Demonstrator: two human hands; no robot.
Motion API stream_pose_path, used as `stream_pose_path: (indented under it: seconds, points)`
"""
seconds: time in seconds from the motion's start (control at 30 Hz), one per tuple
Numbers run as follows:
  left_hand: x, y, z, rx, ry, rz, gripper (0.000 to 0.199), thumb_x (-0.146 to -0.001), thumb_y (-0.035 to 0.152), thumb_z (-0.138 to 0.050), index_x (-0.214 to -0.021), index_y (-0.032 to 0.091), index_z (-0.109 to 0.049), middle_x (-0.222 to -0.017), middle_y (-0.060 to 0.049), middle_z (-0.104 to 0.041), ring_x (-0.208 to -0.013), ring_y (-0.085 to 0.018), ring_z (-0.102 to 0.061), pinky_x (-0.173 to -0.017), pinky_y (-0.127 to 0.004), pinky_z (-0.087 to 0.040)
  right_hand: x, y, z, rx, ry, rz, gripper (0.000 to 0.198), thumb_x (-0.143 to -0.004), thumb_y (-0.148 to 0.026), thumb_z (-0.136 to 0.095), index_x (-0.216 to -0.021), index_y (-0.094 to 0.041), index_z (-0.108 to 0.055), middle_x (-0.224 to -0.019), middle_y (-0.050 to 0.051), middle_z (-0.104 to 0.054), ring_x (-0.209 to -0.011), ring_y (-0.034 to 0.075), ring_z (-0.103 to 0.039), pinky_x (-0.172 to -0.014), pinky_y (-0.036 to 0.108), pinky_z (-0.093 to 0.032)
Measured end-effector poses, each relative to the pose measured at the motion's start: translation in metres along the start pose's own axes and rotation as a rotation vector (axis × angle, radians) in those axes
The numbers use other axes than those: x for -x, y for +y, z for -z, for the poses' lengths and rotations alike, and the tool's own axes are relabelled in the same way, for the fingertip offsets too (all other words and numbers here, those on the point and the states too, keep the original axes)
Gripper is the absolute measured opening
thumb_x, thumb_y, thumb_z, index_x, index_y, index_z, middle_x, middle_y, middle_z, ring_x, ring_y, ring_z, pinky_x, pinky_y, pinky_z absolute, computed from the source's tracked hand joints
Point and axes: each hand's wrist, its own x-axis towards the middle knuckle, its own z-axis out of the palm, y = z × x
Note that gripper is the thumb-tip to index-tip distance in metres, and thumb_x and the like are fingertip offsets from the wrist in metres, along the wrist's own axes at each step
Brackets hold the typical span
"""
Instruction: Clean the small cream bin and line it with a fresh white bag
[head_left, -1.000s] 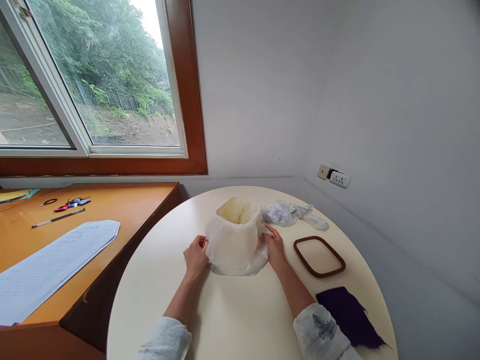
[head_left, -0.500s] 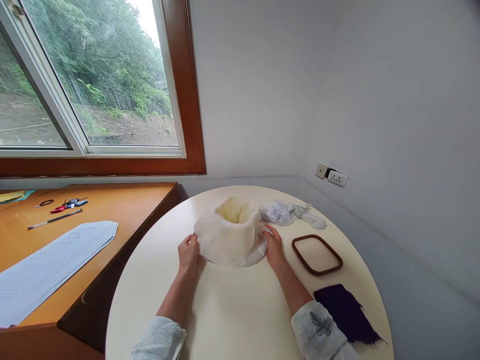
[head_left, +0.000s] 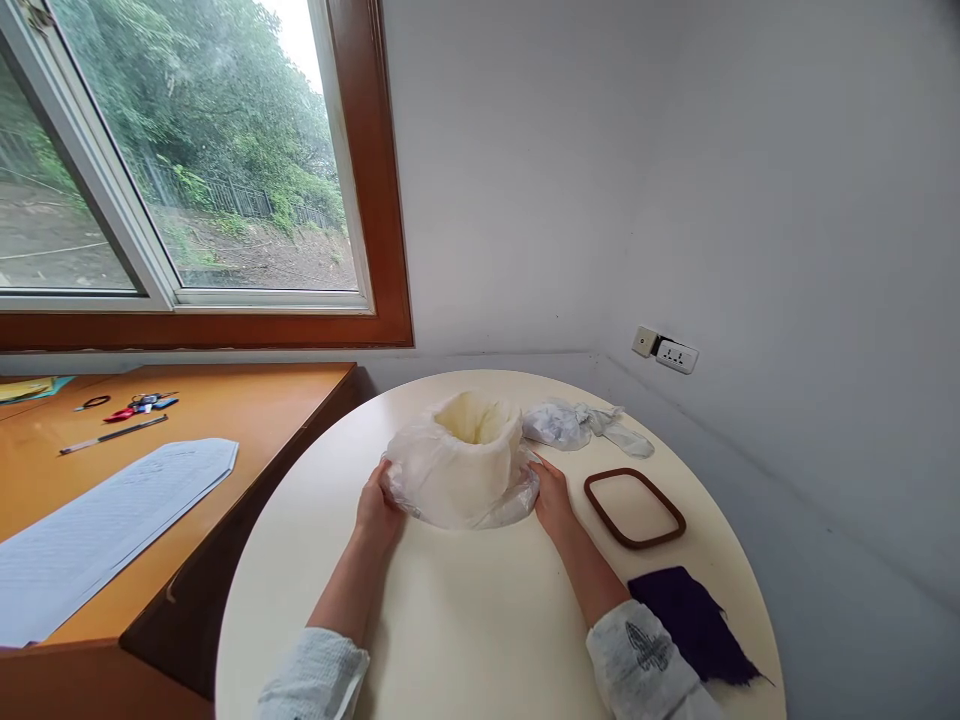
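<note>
A pale cream bin [head_left: 480, 480] stands upright on the round table, its mouth facing up. A thin translucent plastic bag [head_left: 420, 475] lines it, folds over the rim and drapes down around the outside. My left hand [head_left: 377, 510] is closed on the bag's loose edge at the left side. On the right side, my right hand [head_left: 551, 490] pinches the bag's edge between thumb and fingers. Beside the right forearm lie a brown rounded-square frame [head_left: 677, 522] and a dark purple cloth [head_left: 694, 620] with a frayed edge.
A knotted plastic bag [head_left: 559, 425] with whitish contents lies behind my right hand on the round table [head_left: 465, 640]. The wooden desk at left [head_left: 292, 385] bears papers [head_left: 127, 520], a pen [head_left: 112, 436] and keys [head_left: 146, 403]. A wall socket [head_left: 677, 356] sits at the right.
My left hand has turned and wrapped further around the bag's left edge. The bag's lower hem has lifted slightly and gathered closer to the bin. My right hand has barely shifted.
</note>
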Motion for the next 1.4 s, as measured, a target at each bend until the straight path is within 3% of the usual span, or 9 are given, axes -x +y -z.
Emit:
stream_pose_path:
  seconds: [0.2, 0.43, 0.93, 1.4]
  points:
    - [0.009, -0.003, -0.001, -0.143, -0.189, 0.044, 0.018, -0.063, 0.032, -0.06, -0.069, 0.015, -0.059, -0.057, 0.0, -0.056, -0.05, -0.013, -0.052, -0.048, -0.024, -0.041, 0.0, 0.002, 0.002, 0.095, -0.035, 0.006, 0.02, -0.056, -0.026, -0.063, -0.072, -0.016, -0.069, -0.063, 0.003, -0.067, -0.058, 0.017, -0.057, -0.052, 0.026, -0.042]
    - [0.021, -0.011, -0.003, -0.363, -0.346, -0.061, 0.011, -0.048, 0.017, -0.065, -0.055, 0.013, -0.057, -0.051, 0.004, -0.05, -0.051, -0.01, -0.042, -0.048, -0.022, -0.033, 0.0, 0.012, 0.002, 0.227, -0.035, 0.109, 0.026, -0.06, -0.024, -0.056, -0.081, -0.019, -0.07, -0.067, -0.002, -0.066, -0.059, 0.013, -0.052, -0.054, 0.023, -0.039]
    - [0.019, -0.01, -0.002, -0.499, -0.37, -0.164, 0.006, -0.05, 0.018, -0.059, -0.054, 0.013, -0.058, -0.054, 0.001, -0.051, -0.054, -0.012, -0.041, -0.049, -0.024, -0.034, -0.003, 0.015, 0.005, 0.265, 0.008, 0.149, 0.031, -0.061, -0.025, -0.056, -0.09, -0.022, -0.069, -0.074, 0.0, -0.068, -0.064, 0.016, -0.055, -0.058, 0.026, -0.042]
    - [0.026, -0.006, -0.005, -0.455, -0.353, -0.09, 0.013, -0.051, 0.023, -0.062, -0.058, 0.015, -0.055, -0.053, 0.004, -0.048, -0.052, -0.01, -0.041, -0.05, -0.023, -0.034, -0.002, 0.012, 0.003, 0.193, 0.028, 0.081, 0.038, -0.059, -0.023, -0.055, -0.096, -0.019, -0.065, -0.078, -0.001, -0.068, -0.065, 0.015, -0.056, -0.059, 0.024, -0.043]
